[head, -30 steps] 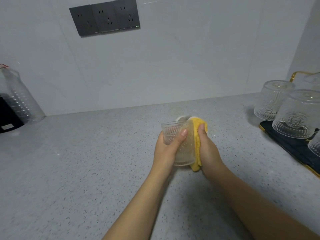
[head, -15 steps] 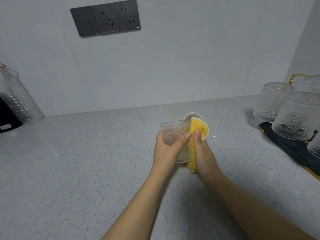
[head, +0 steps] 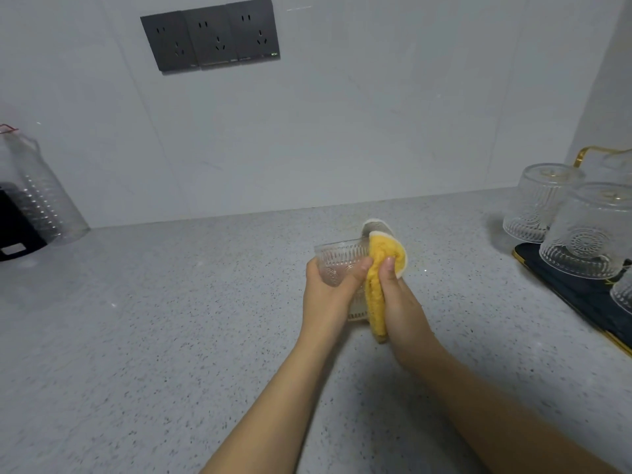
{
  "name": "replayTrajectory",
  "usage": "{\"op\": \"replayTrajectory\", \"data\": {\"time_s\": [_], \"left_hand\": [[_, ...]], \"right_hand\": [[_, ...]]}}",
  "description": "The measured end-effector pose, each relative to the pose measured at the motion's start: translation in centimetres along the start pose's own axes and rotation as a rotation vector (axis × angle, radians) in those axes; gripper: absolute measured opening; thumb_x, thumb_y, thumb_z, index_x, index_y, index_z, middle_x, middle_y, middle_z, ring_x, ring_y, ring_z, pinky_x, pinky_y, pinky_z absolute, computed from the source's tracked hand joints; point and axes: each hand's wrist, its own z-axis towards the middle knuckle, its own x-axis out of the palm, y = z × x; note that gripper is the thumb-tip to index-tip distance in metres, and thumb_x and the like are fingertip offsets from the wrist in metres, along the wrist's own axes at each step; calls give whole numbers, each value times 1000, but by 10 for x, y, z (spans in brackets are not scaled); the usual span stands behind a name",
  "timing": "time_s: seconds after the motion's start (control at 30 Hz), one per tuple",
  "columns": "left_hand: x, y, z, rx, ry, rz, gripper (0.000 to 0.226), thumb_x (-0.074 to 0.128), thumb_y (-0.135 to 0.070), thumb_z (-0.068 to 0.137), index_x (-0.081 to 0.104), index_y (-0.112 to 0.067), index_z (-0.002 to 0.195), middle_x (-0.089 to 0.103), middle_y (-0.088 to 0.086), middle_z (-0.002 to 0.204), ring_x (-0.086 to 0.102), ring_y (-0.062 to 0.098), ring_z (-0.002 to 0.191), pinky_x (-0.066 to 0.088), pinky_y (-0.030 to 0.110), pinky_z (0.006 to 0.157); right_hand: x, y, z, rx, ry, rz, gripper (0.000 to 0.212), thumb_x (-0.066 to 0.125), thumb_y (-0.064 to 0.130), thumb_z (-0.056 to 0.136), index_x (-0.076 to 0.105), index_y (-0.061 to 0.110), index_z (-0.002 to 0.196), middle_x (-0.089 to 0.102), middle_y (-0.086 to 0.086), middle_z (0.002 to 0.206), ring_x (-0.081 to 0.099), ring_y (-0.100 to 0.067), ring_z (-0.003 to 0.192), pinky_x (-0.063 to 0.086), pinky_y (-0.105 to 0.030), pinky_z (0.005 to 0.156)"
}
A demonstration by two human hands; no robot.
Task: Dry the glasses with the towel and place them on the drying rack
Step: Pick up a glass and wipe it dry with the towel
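My left hand (head: pixel 326 292) is clamped around the ribbed glass (head: pixel 338 268), held above the table (head: pixel 171 319) at mid-scene. My right hand (head: pixel 398 302) pinches the yellow towel (head: pixel 379 268) against the glass's right side. Over the last second the towel has slid up to the rim, so I judge the outside nearly dry. The drying rack (head: pixel 581 295), far right, already carries inverted glasses (head: pixel 584 230).
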Motion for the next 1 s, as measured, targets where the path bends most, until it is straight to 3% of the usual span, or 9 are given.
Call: {"op": "replayTrajectory", "data": {"time_s": [0.13,0.2,0.3,0.4,0.47,0.57,0.73,0.83,1.0], "left_hand": [[2,3,-4,-13,92,-113,64,76,-46,69,59,-13,122,72,5,113,70,17,102,57,27,81],[3,4,-3,-38,124,-107,70,76,-54,63,60,-19,121,69,6,117,68,19,106,57,32,88],[1,-2,1,-34,85,-15,76,68,-76,64,61,-26,120,61,10,126,64,21,112,55,34,92],[-1,-6,-2,-1,22,-20,67,52,-60,82,51,-16,132,64,2,118,65,-2,95,51,10,71],[1,-5,-4,22,26,-3,60,52,-54,85,50,-14,129,64,-7,109,64,-11,86,48,6,67],[2,-4,-6,21,24,-3,74,81,-53,65,53,-17,124,68,-6,110,68,5,99,54,16,74],[2,0,-5,-14,154,-101,74,77,-49,60,59,-15,124,70,7,117,68,19,106,57,31,87],[0,-3,-1,-37,140,-51,73,77,-68,60,60,-30,120,61,8,127,63,21,113,55,36,93],[3,-6,-3,-1,39,-24,72,55,-56,78,44,-18,138,61,0,125,64,-4,98,53,12,74]], "right_hand": [[-10,5,13,182,-134,213,57,32,63,90,67,20,103,71,-10,101,67,-28,94,51,-49,91],[-14,5,15,195,-139,292,50,35,58,92,68,21,91,72,-10,96,68,-29,93,51,-50,91],[-12,3,12,194,-104,295,55,34,62,89,67,20,100,72,-10,100,68,-28,94,51,-50,91],[-5,-2,7,145,-82,193,71,32,72,78,59,22,120,69,-5,109,65,-24,101,49,-47,95],[-2,-4,4,71,-67,92,81,28,76,70,52,26,130,63,-1,120,60,-21,109,44,-45,101],[-3,-2,3,47,-63,50,85,26,79,70,53,26,130,63,-5,122,60,-23,109,44,-47,101],[-14,7,12,180,-146,339,51,37,59,91,69,19,91,72,-12,95,68,-30,90,52,-50,87],[-13,8,11,181,-120,386,54,35,58,91,68,16,102,72,-12,98,68,-30,92,53,-50,85],[-4,1,2,94,-75,186,85,32,82,68,52,27,129,64,-4,121,61,-23,109,45,-49,100]]}}
